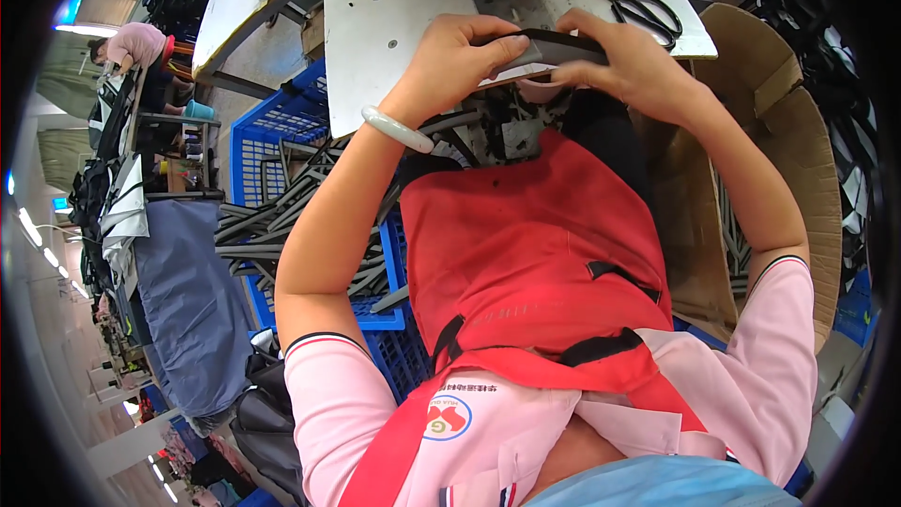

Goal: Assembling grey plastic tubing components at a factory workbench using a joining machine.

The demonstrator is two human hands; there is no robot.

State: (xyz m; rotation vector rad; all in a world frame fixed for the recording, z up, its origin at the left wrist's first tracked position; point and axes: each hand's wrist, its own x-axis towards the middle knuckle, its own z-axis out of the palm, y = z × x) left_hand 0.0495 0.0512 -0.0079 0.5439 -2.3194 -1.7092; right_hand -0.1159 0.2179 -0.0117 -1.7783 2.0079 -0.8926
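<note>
Strap (554,45), black, flat and narrow, is pinched by left hand (450,61) and right hand (638,61) at worktop (394,28) near edge.

Black strap (554,45): matt woven cloth. Surface (394,28): smooth, scuffed white board. Scissors (638,7): black-handled metal. Crate (282,131): blue plastic lattice. Bangle (399,129): glossy, pale.
</note>
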